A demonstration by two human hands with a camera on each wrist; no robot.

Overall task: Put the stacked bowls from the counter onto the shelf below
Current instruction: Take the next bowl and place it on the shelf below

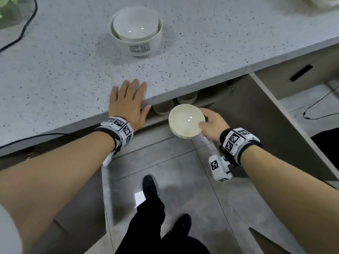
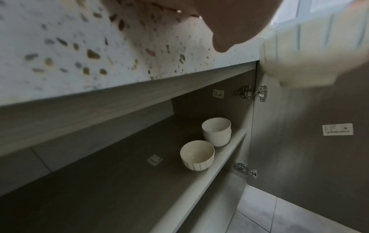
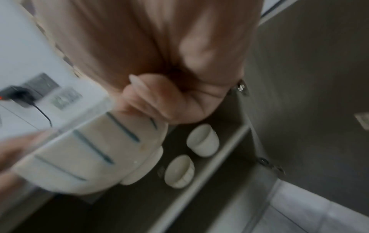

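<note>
A stack of white bowls (image 1: 136, 32) stands on the speckled counter (image 1: 64, 66), a smaller bowl nested in a larger one. My right hand (image 1: 211, 125) grips a cream bowl with dark stripes (image 1: 186, 121) (image 3: 89, 154) by its rim, thumb inside, just below the counter's front edge. On the shelf (image 2: 139, 181) inside the cabinet stand a striped bowl (image 2: 196, 155) (image 3: 179, 171) and a pair of stacked white bowls (image 2: 216, 131) (image 3: 202, 140). My left hand (image 1: 128, 101) lies flat on the counter edge, fingers straight.
The cabinet door (image 1: 275, 116) stands open to the right, with hinges (image 2: 251, 93) on its inner side. A black cable (image 1: 23, 32) runs over the counter's far left. My feet (image 1: 150, 187) stand on the grey tiled floor below.
</note>
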